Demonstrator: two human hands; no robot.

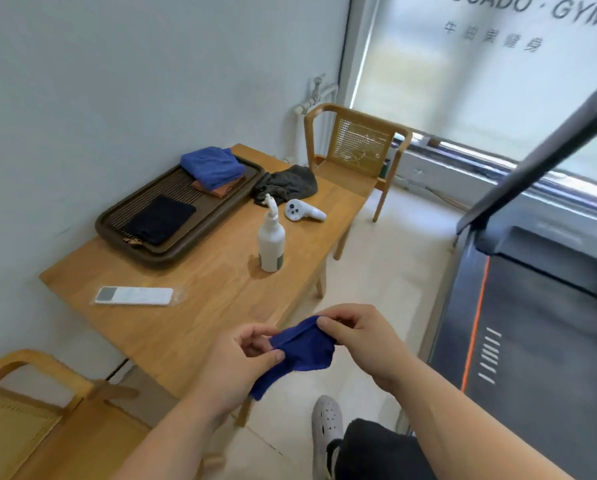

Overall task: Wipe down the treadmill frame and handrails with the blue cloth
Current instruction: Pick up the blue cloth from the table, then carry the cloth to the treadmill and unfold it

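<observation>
A black treadmill (532, 323) with an orange stripe along its belt edge fills the right side, and its dark grey handrail (549, 150) slants up toward the frosted window. Left of it stands a long light-wood table (203, 306) against the pale wall, with 2 wooden chairs with woven cane panels: 1 at the far end (355, 147) and 1 at the near left corner (30, 410).

On the table's far half lies a dark brown slatted tray (100, 226). It carries a folded blue towel (212, 166) stacked on an orange-brown cloth (220, 190), and a flat black cloth (160, 220) nearer the camera. Just beside the tray's far right corner sits a crumpled dark grey rag (286, 183).

In the foreground, both bare hands hold the small dark blue cloth (307, 351) in the air, off the table's near edge and well apart from the treadmill. The left hand (238, 362) pinches its left edge between thumb and fingers; the right hand (362, 341) pinches its upper right edge with curled fingers. The cloth sags between them, 1 corner hanging down.

A white spray bottle (271, 244) stands upright mid-table. A white remote control in a clear sleeve (134, 295) lies near the left edge, and a white handheld controller (302, 211) lies between bottle and rag.
</observation>
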